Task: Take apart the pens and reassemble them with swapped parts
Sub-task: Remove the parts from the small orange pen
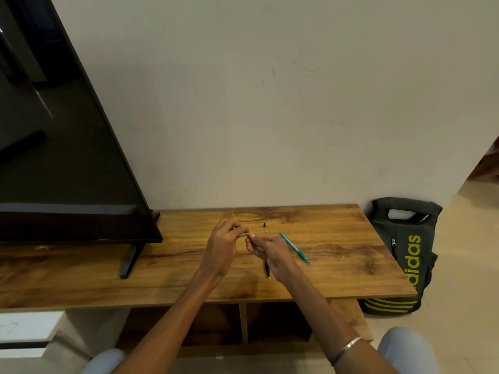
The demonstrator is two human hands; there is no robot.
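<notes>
Both hands met above the middle of the surface (pixel 337 276), nearer its back edge than its front. The left hand (pixel 222 248) had its fingers (pixel 237 230) curled, pinching a small yellowish part (pixel 247 234) at their tips. The right hand (pixel 270 252) gripped a dark pen (pixel 267 269) whose long axis ran roughly front to back — its lower end stuck out below the palm toward the front edge, its upper end hidden at the fingertips, just beside the yellowish part. Whether the two pieces touched could not be told.

A teal pen (pixel 294 247) lay slantwise on the surface just right of the right hand, clearly the nearer hand to it. A small black piece (pixel 264 225) and a tiny white piece (pixel 266 231) lay behind the hands, toward the back edge. Judging by this, the next move turned on joining or parting the two pieces along the dark pen's axis.
</notes>
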